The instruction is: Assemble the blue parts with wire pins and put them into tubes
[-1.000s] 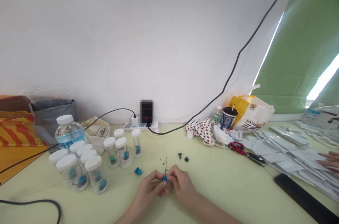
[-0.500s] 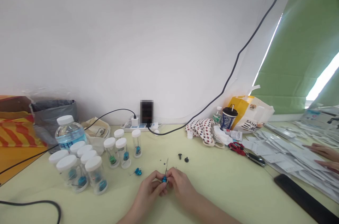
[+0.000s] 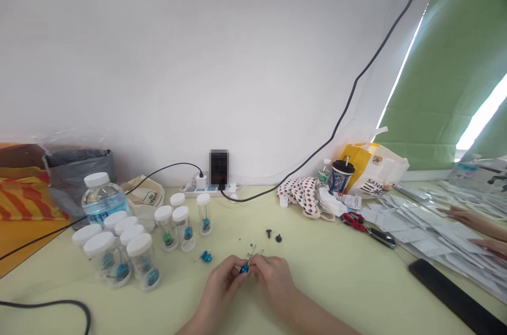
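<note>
A small shiny blue piece with thin wires (image 3: 244, 268) is held low over the near middle of the table. My left hand (image 3: 224, 279) pinches it between thumb and fingers from the left. Closed at its right side, my right hand (image 3: 275, 277) has its fingertips against the piece and its wires; exactly which part they grip is hidden. A thin wire sticks up between the hands. Another blue piece (image 3: 206, 256) lies left of them. Beyond my fingers are a black screw-like part (image 3: 269, 233) and a round black part (image 3: 279, 238).
Several clear capped jars (image 3: 143, 261) with blue or green pieces stand at left by a large water bottle (image 3: 103, 200). A power strip (image 3: 233, 187) lies along the wall. Rightward are red-handled scissors (image 3: 354, 221), a black bar (image 3: 447, 292), white packets (image 3: 428, 234) and another person's hand (image 3: 471, 221).
The blue piece has tilted and shifted slightly left in my fingers, its upright wire leaning further right. My right fingers have turned slightly. The other person's far hand has moved left over the packets.
</note>
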Demonstrator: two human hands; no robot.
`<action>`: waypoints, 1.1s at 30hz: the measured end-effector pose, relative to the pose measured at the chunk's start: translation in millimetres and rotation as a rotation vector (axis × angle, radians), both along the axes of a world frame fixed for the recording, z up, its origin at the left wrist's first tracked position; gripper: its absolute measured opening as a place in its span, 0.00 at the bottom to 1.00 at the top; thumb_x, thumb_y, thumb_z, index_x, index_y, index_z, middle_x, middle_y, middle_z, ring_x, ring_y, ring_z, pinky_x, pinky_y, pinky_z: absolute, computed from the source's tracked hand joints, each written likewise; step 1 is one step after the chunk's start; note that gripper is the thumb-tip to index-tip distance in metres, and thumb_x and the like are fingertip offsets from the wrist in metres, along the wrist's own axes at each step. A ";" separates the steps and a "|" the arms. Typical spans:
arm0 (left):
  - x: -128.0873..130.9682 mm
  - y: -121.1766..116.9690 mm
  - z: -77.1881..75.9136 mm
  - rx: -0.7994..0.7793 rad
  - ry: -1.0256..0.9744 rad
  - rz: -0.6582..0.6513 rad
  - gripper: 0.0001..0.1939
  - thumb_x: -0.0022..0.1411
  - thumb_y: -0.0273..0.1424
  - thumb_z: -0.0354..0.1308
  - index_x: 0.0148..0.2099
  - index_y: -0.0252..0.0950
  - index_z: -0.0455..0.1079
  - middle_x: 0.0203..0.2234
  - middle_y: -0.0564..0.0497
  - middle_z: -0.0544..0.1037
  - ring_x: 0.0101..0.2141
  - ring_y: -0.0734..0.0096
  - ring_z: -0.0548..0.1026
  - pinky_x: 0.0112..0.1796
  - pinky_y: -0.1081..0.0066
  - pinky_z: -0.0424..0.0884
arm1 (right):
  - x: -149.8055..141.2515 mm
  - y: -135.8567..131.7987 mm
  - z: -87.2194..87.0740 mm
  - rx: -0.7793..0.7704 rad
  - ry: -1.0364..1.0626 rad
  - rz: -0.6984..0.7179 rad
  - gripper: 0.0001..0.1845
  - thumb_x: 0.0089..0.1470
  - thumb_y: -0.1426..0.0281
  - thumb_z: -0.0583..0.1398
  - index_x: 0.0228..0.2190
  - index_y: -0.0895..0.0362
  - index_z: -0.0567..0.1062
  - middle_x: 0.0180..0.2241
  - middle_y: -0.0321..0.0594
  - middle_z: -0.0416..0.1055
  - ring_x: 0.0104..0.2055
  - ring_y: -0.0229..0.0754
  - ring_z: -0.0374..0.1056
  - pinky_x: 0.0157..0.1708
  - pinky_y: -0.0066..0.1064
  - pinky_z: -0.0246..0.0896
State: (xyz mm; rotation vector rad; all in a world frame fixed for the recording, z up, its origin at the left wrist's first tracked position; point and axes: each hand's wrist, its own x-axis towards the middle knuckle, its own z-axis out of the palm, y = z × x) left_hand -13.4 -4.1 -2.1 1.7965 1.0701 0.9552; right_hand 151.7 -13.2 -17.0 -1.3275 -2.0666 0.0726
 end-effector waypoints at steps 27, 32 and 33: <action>1.2 4.7 -1.0 -0.149 -0.218 -0.067 0.06 0.55 0.33 0.57 0.35 0.36 0.67 0.23 0.55 0.70 0.23 0.74 0.66 0.26 0.75 0.63 | 3.3 -1.2 12.5 -0.050 0.468 0.124 0.08 0.53 0.75 0.56 0.25 0.57 0.74 0.25 0.37 0.65 0.26 0.36 0.62 0.25 0.26 0.53; 0.5 4.0 -1.4 -0.169 -0.234 -0.069 0.08 0.55 0.35 0.58 0.35 0.36 0.67 0.25 0.53 0.71 0.23 0.74 0.66 0.27 0.74 0.64 | 3.6 -0.8 9.7 -0.059 0.503 0.140 0.09 0.54 0.74 0.55 0.26 0.56 0.74 0.28 0.37 0.62 0.27 0.36 0.61 0.25 0.26 0.54; 0.7 3.8 -0.6 -0.171 -0.235 -0.068 0.09 0.55 0.36 0.58 0.35 0.36 0.67 0.25 0.53 0.71 0.24 0.74 0.66 0.27 0.74 0.64 | 3.7 -0.8 9.1 -0.061 0.505 0.145 0.09 0.55 0.73 0.55 0.26 0.56 0.74 0.28 0.37 0.62 0.28 0.36 0.61 0.26 0.26 0.55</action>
